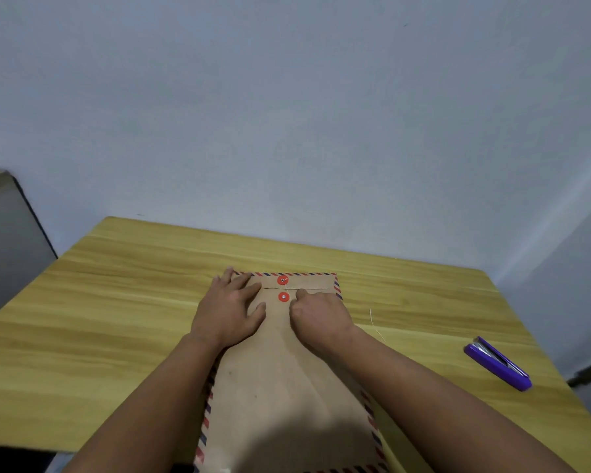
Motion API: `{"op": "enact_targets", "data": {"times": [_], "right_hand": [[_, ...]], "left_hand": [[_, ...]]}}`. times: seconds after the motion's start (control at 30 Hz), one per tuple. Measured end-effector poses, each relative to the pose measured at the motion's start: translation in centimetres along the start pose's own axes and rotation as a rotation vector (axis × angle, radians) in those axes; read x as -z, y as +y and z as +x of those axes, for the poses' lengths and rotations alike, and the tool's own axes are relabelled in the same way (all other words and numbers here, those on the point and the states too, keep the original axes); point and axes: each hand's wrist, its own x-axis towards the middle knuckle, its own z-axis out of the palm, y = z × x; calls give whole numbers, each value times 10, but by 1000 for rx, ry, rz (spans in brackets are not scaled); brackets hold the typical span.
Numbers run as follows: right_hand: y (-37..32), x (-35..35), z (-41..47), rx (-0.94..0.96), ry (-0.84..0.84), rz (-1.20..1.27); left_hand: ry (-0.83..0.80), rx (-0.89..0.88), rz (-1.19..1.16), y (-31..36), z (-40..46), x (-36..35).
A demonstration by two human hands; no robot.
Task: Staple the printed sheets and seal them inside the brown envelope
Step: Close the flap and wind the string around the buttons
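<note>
On the yellow wooden table (123, 302), brown envelope (280, 387) lies flat, centre, long axis running away from the person, red-blue striped border along its edges. Flap at far end of envelope is folded down. Two red string-tie discs: upper disc (282, 280) on the flap, lower disc (283, 297) on the envelope body just below the flap edge. Thin white string (372, 320) shows between the discs and again trailing on the table just right of the envelope. Left hand (231, 310) rests flat on the envelope's far left part, fingers straight and spread, tips reaching the flap corner. Right hand (316, 315) sits just right of the lower disc, fingers curled, knuckles up; seems to pinch the string but the grip itself is hidden, cannot tell. Printed sheets not visible. Purple stapler (498, 363) lies on the table well right of the envelope, untouched. Grey cabinet (4, 240) stands left of the table.
</note>
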Motion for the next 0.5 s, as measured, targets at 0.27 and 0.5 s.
{"op": "enact_targets", "data": {"times": [0.27,0.5], "right_hand": [[-9,16,21,-126,7,234],[1,29,51,-77,-128,376]], "left_hand": [[-26,14,47,2,-3,0],[-32,-4,41,0,-4,-1]]}}
